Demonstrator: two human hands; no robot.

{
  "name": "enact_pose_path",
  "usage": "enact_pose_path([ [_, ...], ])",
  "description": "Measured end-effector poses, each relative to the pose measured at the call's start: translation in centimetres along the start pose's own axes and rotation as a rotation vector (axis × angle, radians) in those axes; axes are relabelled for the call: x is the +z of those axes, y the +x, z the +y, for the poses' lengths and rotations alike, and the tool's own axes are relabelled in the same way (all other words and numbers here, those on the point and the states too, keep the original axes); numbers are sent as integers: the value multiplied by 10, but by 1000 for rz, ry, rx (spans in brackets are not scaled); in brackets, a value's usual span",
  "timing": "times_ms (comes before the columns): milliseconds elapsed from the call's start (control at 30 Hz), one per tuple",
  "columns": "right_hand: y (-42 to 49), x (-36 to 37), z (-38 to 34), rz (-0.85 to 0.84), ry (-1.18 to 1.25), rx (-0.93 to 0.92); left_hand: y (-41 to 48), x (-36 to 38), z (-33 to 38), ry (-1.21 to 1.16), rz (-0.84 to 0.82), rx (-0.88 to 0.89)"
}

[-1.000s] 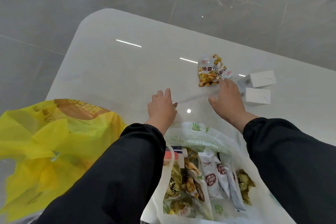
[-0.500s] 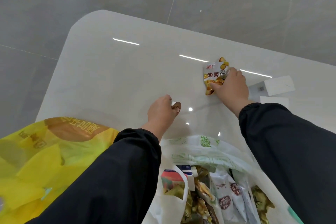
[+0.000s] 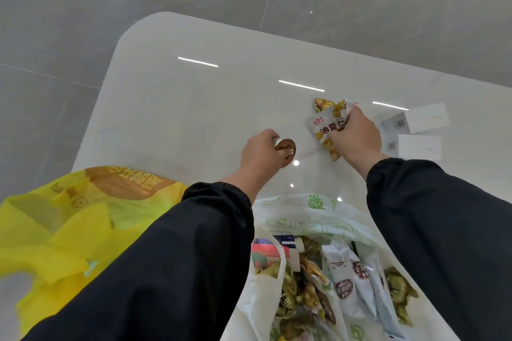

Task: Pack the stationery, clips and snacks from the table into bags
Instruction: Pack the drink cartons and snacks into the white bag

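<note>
My right hand (image 3: pixel 356 138) grips a white and yellow chestnut snack packet (image 3: pixel 324 125), lifted a little off the white table (image 3: pixel 194 108). A second yellow packet (image 3: pixel 327 104) shows just behind it. My left hand (image 3: pixel 260 156) pinches a small brown round snack packet (image 3: pixel 286 151) above the table. In front of me an open white bag with green print (image 3: pixel 313 216) holds several snack packets. A yellow plastic bag (image 3: pixel 69 224) lies at the near left.
Two white boxes (image 3: pixel 421 120) (image 3: pixel 418 147) lie on the table right of my right hand. Grey floor tiles surround the table's rounded far corner. My black sleeves cover part of both bags.
My right hand closed on the chestnut packet and raised it off the table. My left hand lifted the small brown packet higher. The view shifted down toward the bags.
</note>
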State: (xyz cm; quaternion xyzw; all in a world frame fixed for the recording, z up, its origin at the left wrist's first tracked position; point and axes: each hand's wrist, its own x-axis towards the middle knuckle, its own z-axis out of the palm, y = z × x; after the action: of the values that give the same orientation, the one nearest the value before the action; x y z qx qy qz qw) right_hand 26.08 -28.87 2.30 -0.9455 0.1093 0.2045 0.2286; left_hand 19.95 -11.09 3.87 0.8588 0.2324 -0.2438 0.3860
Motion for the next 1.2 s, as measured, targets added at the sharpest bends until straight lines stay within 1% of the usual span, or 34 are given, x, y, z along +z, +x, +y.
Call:
enact_pose_path([
  [233,-43,-22,10,-29,213,37,-40,-1,29,71,34,57],
  [333,-65,-33,18,-13,259,41,-64,4,40,87,41,67],
  [567,-120,-60,57,14,296,52,-135,34,57,-18,78,49],
  [667,-148,-66,76,-14,297,52,-167,52,52,-29,81,40],
  [800,-190,-60,99,-66,325,35,-206,75,28,-31,120,-4],
  [900,-218,-50,116,-153,351,27,-227,84,5,-53,133,-28],
  [1033,-247,-36,136,-286,334,-14,-245,92,-24,-5,31,-97],
  [1133,-259,-26,144,-325,273,-10,-250,97,-36,92,-38,-167],
  [1200,-265,-20,145,-334,224,5,-251,100,-39,166,-112,-179],
])
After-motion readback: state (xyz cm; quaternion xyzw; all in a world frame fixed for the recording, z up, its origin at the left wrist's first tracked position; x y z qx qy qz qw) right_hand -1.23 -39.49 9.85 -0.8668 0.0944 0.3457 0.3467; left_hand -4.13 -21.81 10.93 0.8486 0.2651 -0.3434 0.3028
